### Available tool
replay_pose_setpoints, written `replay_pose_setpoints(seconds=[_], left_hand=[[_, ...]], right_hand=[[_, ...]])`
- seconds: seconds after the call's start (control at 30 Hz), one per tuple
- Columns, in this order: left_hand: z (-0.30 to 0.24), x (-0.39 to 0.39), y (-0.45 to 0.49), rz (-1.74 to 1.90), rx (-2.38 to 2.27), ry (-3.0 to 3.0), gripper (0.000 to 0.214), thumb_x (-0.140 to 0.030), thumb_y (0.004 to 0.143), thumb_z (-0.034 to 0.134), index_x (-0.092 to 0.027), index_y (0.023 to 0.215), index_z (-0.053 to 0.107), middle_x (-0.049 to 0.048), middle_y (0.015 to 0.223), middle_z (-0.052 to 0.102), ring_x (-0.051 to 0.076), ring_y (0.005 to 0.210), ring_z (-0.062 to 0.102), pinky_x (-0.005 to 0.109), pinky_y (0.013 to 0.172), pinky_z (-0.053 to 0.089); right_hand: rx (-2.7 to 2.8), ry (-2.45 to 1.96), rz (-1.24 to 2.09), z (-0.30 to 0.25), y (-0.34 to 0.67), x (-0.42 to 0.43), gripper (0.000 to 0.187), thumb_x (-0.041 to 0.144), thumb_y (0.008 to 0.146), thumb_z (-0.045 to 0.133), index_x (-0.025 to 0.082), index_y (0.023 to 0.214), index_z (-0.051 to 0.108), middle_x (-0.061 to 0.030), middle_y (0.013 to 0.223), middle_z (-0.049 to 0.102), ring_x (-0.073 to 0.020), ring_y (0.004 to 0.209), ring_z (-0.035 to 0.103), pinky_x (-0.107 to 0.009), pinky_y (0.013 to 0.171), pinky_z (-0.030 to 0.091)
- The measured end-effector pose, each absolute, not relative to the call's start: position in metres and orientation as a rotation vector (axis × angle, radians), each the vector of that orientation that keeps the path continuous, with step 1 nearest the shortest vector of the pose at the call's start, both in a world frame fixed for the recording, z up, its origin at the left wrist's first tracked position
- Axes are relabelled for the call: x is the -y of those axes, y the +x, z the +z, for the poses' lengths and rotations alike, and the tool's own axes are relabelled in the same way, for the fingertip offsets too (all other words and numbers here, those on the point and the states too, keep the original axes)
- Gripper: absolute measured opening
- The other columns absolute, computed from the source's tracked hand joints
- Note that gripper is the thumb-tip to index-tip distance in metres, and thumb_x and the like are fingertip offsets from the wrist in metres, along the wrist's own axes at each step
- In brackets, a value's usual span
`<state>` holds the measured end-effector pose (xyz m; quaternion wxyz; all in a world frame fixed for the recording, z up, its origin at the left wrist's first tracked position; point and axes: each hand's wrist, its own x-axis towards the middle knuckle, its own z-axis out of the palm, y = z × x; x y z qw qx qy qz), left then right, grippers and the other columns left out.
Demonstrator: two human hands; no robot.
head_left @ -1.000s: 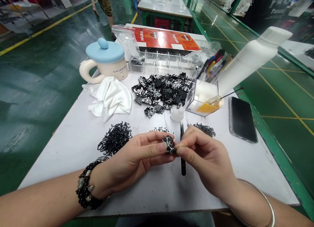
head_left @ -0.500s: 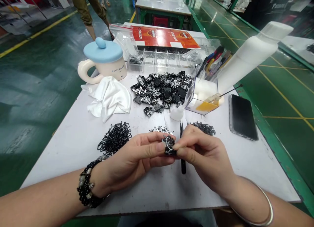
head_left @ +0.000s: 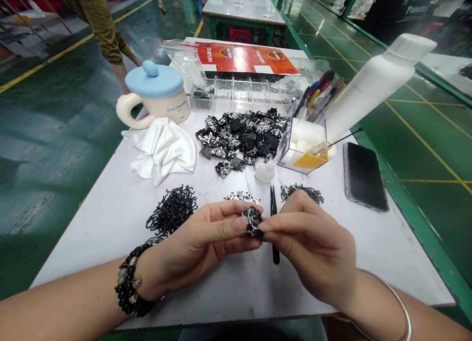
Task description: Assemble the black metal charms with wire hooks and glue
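Note:
My left hand (head_left: pixel 204 240) pinches a small black part with silver wire pieces (head_left: pixel 252 220) between thumb and fingers, above the white table. At the part's right edge, the thumb and forefinger of my right hand (head_left: pixel 317 247) are pressed together on it; whether they also grip a smaller piece is hidden. Black tweezers (head_left: pixel 275 250) lie on the table just beneath and behind my right fingers. Beyond my hands are a heap of black hook-shaped pieces (head_left: pixel 172 209), a small pile of silver bits (head_left: pixel 241 197) and another pile of black pieces (head_left: pixel 305 193).
Similar black parts (head_left: pixel 243 134) are heaped mid-table. A lidded mug (head_left: pixel 167 102) and white cloth (head_left: pixel 165 149) stand left; a tool holder (head_left: pixel 304 156), white bottle (head_left: pixel 379 85) and phone (head_left: pixel 365 176) are right. Behind is a divided clear box (head_left: pixel 239 92). A person's legs (head_left: pixel 99 31) are beyond.
My right hand has shifted slightly left and down along the part, its fingers now closer in. My left hand keeps its hold. The walking person has moved left and nearer.

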<state>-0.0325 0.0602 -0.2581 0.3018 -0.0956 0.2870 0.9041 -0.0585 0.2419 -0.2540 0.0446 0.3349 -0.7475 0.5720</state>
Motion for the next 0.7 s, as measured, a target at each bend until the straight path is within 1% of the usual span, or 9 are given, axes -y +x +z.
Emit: replay_pose_setpoints(seconds=[0.1, 0.17, 0.27, 0.33, 0.37, 0.43, 0.5, 0.6, 0.7], left_hand=[[-0.258, -0.06, -0.032, 2.399, -0.778, -0.243, 0.023, -0.015, 0.076, 0.071, -0.008, 0.098, 0.065, 0.0038, 0.084, 0.07, 0.01, 0.078, 0.065, 0.018, 0.076, 0.055], [-0.257, -0.06, -0.032, 2.401, -0.783, -0.226, 0.022, -0.016, 0.078, 0.07, -0.008, 0.098, 0.065, 0.0034, 0.084, 0.07, 0.01, 0.079, 0.064, 0.017, 0.076, 0.054], [-0.255, -0.059, -0.033, 2.407, -0.798, -0.168, 0.021, -0.018, 0.08, 0.067, -0.008, 0.099, 0.065, 0.0048, 0.09, 0.07, 0.011, 0.081, 0.065, 0.018, 0.076, 0.054], [-0.254, -0.058, -0.033, 2.398, -0.823, -0.151, 0.023, -0.019, 0.08, 0.067, -0.009, 0.101, 0.064, 0.0067, 0.096, 0.07, 0.014, 0.083, 0.066, 0.021, 0.077, 0.054], [-0.254, -0.058, -0.033, 2.389, -0.836, -0.155, 0.026, -0.02, 0.08, 0.067, -0.011, 0.103, 0.063, 0.0078, 0.098, 0.07, 0.015, 0.084, 0.067, 0.023, 0.078, 0.054], [-0.253, -0.059, -0.033, 2.371, -0.84, -0.178, 0.034, -0.021, 0.078, 0.069, -0.013, 0.11, 0.059, 0.0101, 0.098, 0.071, 0.017, 0.086, 0.067, 0.028, 0.08, 0.053], [-0.253, -0.059, -0.033, 2.355, -0.817, -0.185, 0.04, -0.02, 0.077, 0.07, -0.012, 0.113, 0.055, 0.0126, 0.097, 0.071, 0.018, 0.088, 0.067, 0.03, 0.083, 0.051], [-0.252, -0.059, -0.033, 2.35, -0.777, -0.154, 0.038, -0.018, 0.077, 0.069, -0.011, 0.111, 0.054, 0.0146, 0.098, 0.07, 0.018, 0.092, 0.066, 0.029, 0.085, 0.049], [-0.25, -0.06, -0.032, 2.341, -0.781, -0.14, 0.038, -0.016, 0.078, 0.068, -0.011, 0.112, 0.052, 0.0147, 0.098, 0.07, 0.018, 0.092, 0.066, 0.028, 0.084, 0.048]], right_hand=[[2.223, 1.137, 1.507, -0.252, -0.058, -0.242, 0.022, 0.003, 0.081, 0.056, 0.017, 0.094, 0.066, -0.0004, 0.068, 0.051, -0.0114, 0.063, 0.049, -0.031, 0.06, 0.04], [2.211, 1.179, 1.429, -0.251, -0.059, -0.243, 0.022, 0.004, 0.082, 0.054, 0.017, 0.095, 0.065, -0.0004, 0.067, 0.05, -0.012, 0.063, 0.048, -0.032, 0.06, 0.038], [2.25, 1.134, 1.475, -0.251, -0.062, -0.246, 0.028, 0.011, 0.082, 0.058, 0.019, 0.108, 0.061, -0.0014, 0.074, 0.05, -0.014, 0.069, 0.047, -0.034, 0.064, 0.039], [2.301, 1.072, 1.566, -0.251, -0.065, -0.249, 0.039, 0.02, 0.08, 0.063, 0.021, 0.119, 0.055, -0.0026, 0.083, 0.049, -0.0162, 0.076, 0.046, -0.035, 0.069, 0.039], [2.345, 1.052, 1.599, -0.251, -0.067, -0.249, 0.043, 0.024, 0.079, 0.065, 0.022, 0.121, 0.053, -0.0032, 0.086, 0.047, -0.0172, 0.08, 0.045, -0.035, 0.071, 0.04], [2.452, 1.07, 1.607, -0.25, -0.07, -0.25, 0.044, 0.03, 0.077, 0.068, 0.025, 0.119, 0.055, -0.0035, 0.091, 0.044, -0.0187, 0.088, 0.044, -0.037, 0.077, 0.039], [2.542, 1.122, 1.571, -0.25, -0.072, -0.25, 0.037, 0.033, 0.077, 0.068, 0.027, 0.112, 0.059, -0.003, 0.092, 0.042, -0.0192, 0.092, 0.042, -0.038, 0.081, 0.038], [2.546, 1.183, 1.538, -0.25, -0.073, -0.25, 0.027, 0.034, 0.078, 0.068, 0.026, 0.103, 0.061, -0.0022, 0.091, 0.042, -0.0184, 0.089, 0.041, -0.04, 0.082, 0.035], [2.522, 1.21, 1.524, -0.25, -0.074, -0.249, 0.027, 0.033, 0.077, 0.069, 0.025, 0.101, 0.061, -0.0022, 0.091, 0.044, -0.0183, 0.087, 0.041, -0.04, 0.08, 0.034]])
